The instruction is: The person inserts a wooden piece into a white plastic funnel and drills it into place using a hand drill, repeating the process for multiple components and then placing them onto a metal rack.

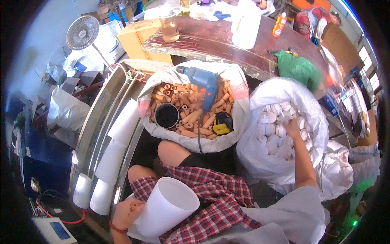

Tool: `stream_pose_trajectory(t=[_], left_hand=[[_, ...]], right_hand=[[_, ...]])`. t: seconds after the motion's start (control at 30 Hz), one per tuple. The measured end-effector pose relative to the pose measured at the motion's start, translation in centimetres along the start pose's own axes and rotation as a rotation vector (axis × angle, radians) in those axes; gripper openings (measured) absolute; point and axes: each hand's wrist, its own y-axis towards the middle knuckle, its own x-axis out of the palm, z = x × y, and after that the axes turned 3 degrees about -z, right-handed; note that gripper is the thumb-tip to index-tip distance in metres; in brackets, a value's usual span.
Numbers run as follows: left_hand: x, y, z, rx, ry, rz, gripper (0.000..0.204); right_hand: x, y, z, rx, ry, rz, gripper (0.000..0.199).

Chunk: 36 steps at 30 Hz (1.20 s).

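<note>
My right hand (291, 129) reaches down into a white sack (260, 97) of white round cap-like pieces (271, 142). Its fingertips are among the pieces, so their grip is hidden. A wide white cylinder (162, 215), its round end open and facing up, leans across my lap. Against its left side is my left hand (129, 212), with its fingers curled closed. A small tan piece seems to show in those fingers, too small to name.
Ahead, a sack (156, 126) of tan tubes bears a blue power drill (205, 83), a dark-filled cup (167, 115) and a yellow-black tool (222, 124). White cylinders (111, 162) line a metal frame at left. A dark red table (195, 32) stands beyond, with a person (315, 20) farther off.
</note>
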Motion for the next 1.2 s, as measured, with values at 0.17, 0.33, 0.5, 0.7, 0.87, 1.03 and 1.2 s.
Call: stream_pose_trajectory(t=[0.17,0.33,0.5,0.7,0.87,1.03,1.2], left_hand=[[-3.8,0.9,-3.5,-0.077,-0.362,0.394,0.024],[-2.5,2.6,-6.7,0.177,-1.169,0.646,0.037],[1.3,4.5,-10.1,0.223,-1.6,0.533,0.027],[3.7,8.6,-5.0,0.261,-1.788,0.675,0.022],[5.1,8.0,-2.7,0.292,-1.815,0.63,0.018],[5.8,6.9,-0.2,0.314,-1.758,0.644,0.013],[5.6,5.4,-1.0,0.304,-1.809,0.76,0.016]], right_hand=[[3.7,0.5,4.3,0.127,0.097,-0.204,0.047],[1.7,2.0,4.7,0.157,0.193,-0.478,0.042],[-0.5,0.6,0.5,-0.055,-0.021,-0.398,0.036],[-6.3,-4.3,-18.5,-0.321,0.373,-0.281,0.035],[-5.1,-11.9,-38.9,-0.93,0.678,-0.445,0.045],[-3.4,-18.8,-52.0,-1.397,0.671,-0.314,0.041],[-2.0,-21.7,-55.1,-1.47,0.663,-0.326,0.04]])
